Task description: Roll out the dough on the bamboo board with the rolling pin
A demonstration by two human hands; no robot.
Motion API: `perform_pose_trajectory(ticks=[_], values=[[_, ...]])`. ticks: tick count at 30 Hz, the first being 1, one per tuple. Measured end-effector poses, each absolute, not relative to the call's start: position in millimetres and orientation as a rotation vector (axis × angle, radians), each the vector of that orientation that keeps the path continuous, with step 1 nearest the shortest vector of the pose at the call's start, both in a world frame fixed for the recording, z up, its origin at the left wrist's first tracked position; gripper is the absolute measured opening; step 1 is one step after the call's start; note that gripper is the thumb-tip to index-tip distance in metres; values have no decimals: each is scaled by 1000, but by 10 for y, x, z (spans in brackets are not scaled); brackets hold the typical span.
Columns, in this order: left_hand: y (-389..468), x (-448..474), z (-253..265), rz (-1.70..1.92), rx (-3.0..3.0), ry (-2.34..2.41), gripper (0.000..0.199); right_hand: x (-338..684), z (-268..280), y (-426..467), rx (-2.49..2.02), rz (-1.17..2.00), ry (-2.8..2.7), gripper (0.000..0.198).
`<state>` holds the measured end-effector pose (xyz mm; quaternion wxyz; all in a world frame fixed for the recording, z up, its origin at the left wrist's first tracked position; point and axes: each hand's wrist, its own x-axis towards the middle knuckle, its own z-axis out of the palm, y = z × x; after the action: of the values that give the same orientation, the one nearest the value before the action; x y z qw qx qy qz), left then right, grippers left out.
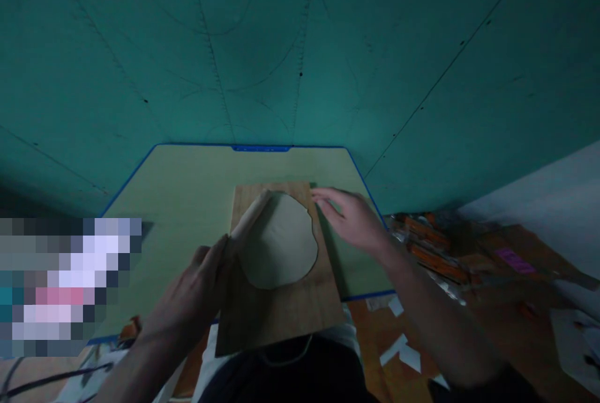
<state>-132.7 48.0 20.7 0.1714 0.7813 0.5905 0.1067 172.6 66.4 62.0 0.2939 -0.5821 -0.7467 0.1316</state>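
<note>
A thin, pale, uneven round sheet point(280, 243), like rolled-out dough or clay, lies flat on a wooden board point(281, 315). Along its upper left edge slants a pale cylinder that looks like a rolling pin point(252, 218). My left hand point(201, 278) is closed at the pin's lower end, beside the board's left edge; its fingertips are partly hidden. At the board's upper right edge, my right hand point(349, 212) has its thumb and fingers close together, seemingly pinching that edge. The board's near end reaches over my lap.
The board rests on a pale table point(187, 184) with a blue rim, against a green wall point(300, 47). On the floor at right are orange packages point(431, 247), cardboard point(529, 253) and paper scraps point(403, 353). A black cable point(56, 381) runs at lower left, below a pixelated patch.
</note>
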Motion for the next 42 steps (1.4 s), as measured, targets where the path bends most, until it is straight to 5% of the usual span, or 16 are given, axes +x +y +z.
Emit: perform_pose_trajectory(ticks=[8, 14, 26, 30, 36, 42], values=[[375, -1187, -6, 511, 2527, 1446, 46, 438, 458, 1514, -1338, 536, -2310, 30], [376, -1291, -135, 579, 2676, 1173, 68, 72, 251, 1532, -1393, 353, -2293, 28], [262, -373, 60, 336, 2843, 938, 54, 870, 296, 1477, -1437, 544, -2596, 54], [264, -95, 124, 445, 2797, 885, 67, 1177, 210, 1377, -1584, 536, -2484, 53], [319, -625, -95, 459, 2882, 882, 51, 745, 282, 1478, -1458, 366, -2585, 46], [161, -1213, -5, 413, 2840, 891, 66, -6, 341, 1533, -1566, 323, -2457, 42]])
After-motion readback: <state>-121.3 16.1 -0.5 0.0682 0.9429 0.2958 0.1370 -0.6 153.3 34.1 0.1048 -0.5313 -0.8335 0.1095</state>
